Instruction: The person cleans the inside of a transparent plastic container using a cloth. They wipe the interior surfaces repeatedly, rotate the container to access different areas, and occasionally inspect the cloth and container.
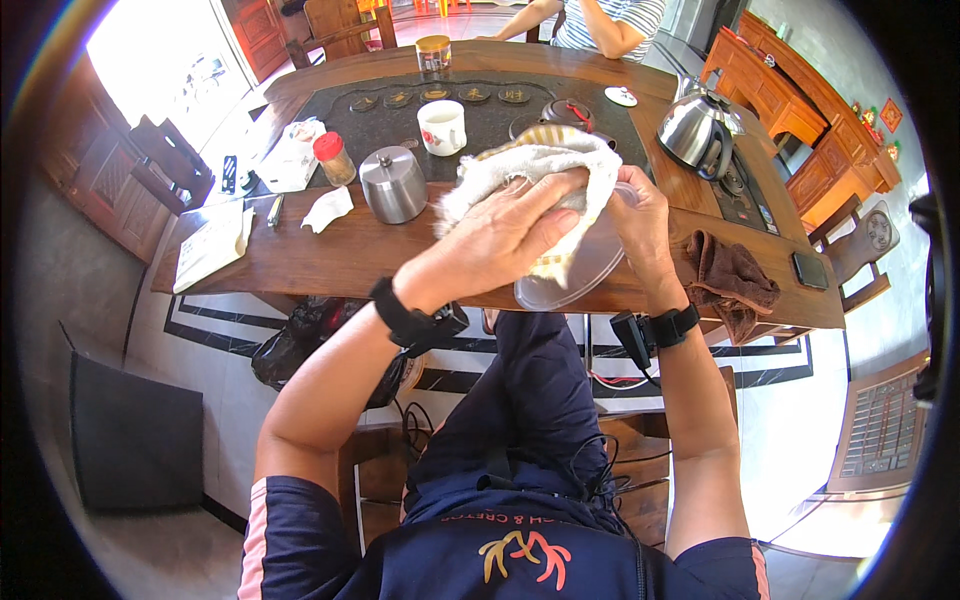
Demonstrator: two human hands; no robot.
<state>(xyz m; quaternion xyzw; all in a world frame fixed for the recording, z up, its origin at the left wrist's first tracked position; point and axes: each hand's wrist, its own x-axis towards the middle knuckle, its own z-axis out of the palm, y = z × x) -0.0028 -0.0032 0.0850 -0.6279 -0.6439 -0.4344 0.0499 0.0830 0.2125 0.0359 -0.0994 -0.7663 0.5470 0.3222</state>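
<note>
My left hand (499, 236) presses a white cloth with yellow stripes (529, 161), bunched under its fingers. In my right hand (646, 225) is the rim of a clear plastic lid or shallow container (551, 291); its exact form cannot be told, since the cloth covers much of it. Both hands are over the front edge of the wooden table (315, 262). A stainless steel lidded pot (394, 187) stands left of the cloth, and behind it is a white mug with a red flower (442, 129). A dark teapot with a red cord (568, 114) is partly hidden behind the cloth.
A steel kettle (694, 127), a brown towel (731, 277) and a phone (810, 270) lie or stand to the right. On the left are a red-capped jar (334, 159), a tissue (328, 208) and a notebook (214, 247). Another person (611, 26) sits across the table.
</note>
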